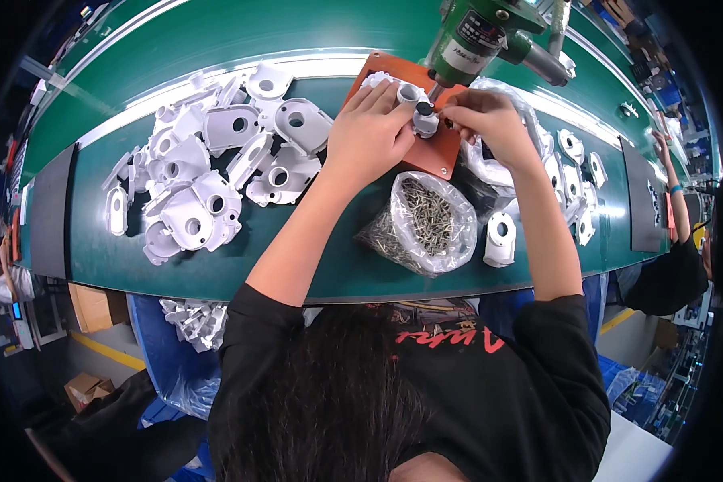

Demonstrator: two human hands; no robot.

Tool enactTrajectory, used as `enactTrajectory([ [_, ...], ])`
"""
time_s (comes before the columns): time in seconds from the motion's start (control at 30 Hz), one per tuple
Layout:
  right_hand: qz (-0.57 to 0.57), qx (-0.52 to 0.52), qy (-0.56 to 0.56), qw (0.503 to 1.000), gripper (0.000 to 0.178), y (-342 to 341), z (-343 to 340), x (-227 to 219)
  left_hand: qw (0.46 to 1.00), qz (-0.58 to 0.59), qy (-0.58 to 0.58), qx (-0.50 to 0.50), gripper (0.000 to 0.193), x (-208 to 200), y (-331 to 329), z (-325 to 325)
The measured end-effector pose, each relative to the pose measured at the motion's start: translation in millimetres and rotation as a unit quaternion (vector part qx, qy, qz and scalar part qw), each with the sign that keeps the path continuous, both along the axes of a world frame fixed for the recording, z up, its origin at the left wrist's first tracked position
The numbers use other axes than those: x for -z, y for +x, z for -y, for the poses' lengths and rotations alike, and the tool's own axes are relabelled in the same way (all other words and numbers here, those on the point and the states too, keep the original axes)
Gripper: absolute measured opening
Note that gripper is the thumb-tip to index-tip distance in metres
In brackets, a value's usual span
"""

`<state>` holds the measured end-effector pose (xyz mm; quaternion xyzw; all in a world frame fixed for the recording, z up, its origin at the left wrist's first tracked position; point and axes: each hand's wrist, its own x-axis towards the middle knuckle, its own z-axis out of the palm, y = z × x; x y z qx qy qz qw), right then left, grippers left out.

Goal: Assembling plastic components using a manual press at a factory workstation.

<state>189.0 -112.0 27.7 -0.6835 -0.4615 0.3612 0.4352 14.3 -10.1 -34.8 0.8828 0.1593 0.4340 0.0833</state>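
Observation:
At the far middle, a white plastic housing point(408, 94) with round collars sits on an orange-brown base plate point(440, 161). My left hand point(369, 135) is closed over the housing's left side, its fingers hiding much of it. A small black round piece point(424, 108) shows on the housing's right part. Just right of it, my right hand point(490, 122) has its thumb and fingers pinched together; whatever they hold is hidden. Above both hands hangs the green head of a machine point(467, 46), its metal tip point(435, 91) coming down close to the housing.
A clear bag of metal screws point(427, 217) stands open before the plate. White housings point(189, 221) are heaped on the left of the green table point(337, 269). More white parts point(572, 181) lie right, beside a plastic bag point(490, 169). Another person's arm point(676, 193) shows far right.

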Motion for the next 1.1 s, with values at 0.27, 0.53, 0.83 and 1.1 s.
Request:
enactTrajectory([
  [0.27,-0.076,-0.040,-0.048,0.995,0.012,4,-22,6,1.000,0.009,0.000,0.005,0.018,3,0,-1],
  [0.53,-0.068,-0.041,-0.083,0.993,0.010,9,-27,2,1.000,0.006,0.001,0.002,0.018,4,1,-3],
  [0.83,-0.043,-0.032,-0.085,0.995,0.012,10,-31,-6,1.000,0.006,-0.006,0.005,0.018,3,0,-2],
  [1.1,-0.033,-0.108,-0.148,0.983,0.015,16,-43,-7,1.000,-0.002,-0.013,0.006,0.018,3,0,-1],
])
